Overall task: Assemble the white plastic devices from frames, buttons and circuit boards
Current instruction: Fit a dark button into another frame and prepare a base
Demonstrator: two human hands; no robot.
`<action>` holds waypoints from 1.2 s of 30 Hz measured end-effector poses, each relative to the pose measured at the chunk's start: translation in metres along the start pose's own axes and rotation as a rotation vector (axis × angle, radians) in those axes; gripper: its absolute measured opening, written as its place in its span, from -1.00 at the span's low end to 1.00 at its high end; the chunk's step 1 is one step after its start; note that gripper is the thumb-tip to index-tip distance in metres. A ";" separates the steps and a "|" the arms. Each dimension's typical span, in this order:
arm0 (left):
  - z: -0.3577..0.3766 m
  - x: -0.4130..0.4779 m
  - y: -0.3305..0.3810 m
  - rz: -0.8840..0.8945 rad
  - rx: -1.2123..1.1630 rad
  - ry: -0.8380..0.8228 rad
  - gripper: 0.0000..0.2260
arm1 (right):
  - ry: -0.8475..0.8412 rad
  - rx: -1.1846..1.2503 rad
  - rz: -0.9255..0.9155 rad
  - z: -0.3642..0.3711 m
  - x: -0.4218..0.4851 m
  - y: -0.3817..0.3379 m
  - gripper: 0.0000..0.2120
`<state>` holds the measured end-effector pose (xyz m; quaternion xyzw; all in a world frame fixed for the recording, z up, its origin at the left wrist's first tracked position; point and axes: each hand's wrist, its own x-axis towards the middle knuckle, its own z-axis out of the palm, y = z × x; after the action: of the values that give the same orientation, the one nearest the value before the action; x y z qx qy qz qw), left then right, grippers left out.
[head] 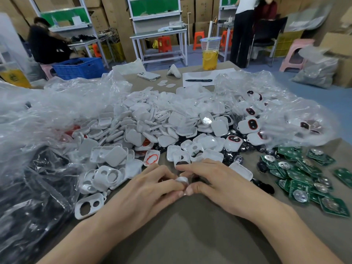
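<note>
1. My left hand [146,185] and right hand [215,181] meet at the near middle of the counter [181,229], fingertips together.
2. Both hands pinch one small white plastic piece [182,181] between thumbs and curled fingers. My fingers cover most of it, so I cannot tell which part it is.
3. Just to the near left of my left hand lies a white frame [89,205] with two round holes, flat on the counter. More frames like it are heaped just beyond it.
4. Beyond my hands a big pile of white shells [152,119] spreads across the middle of the counter.
5. One shell with a red ring [151,158] inside it lies at the near edge of that pile, just beyond my left hand.
6. Green circuit boards [304,178] lie in a loose heap to the right of my right hand.
7. Dark buttons [264,186] are scattered between my right hand and the boards.
8. Farther right, assembled devices [249,125] with red-rimmed black buttons lie partly under a clear plastic bag [285,103].
9. More crumpled clear plastic [47,115] covers the left side of the counter.
10. At the far edge stand a cup of yellow drink [210,56] and, left of it, a phone [149,75] lying flat. A pen [199,80] lies on a sheet of paper [219,73].
</note>
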<state>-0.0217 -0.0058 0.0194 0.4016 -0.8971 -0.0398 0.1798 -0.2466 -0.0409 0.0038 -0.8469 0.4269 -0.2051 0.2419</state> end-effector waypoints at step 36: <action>0.010 0.010 0.031 -0.649 -0.899 0.405 -0.83 | 0.349 0.774 0.283 0.008 -0.003 -0.034 -0.62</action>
<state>-0.0533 0.0067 0.0201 0.5397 -0.5710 -0.3919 0.4787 -0.2223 -0.0189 0.0168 -0.5800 0.4645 -0.4545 0.4912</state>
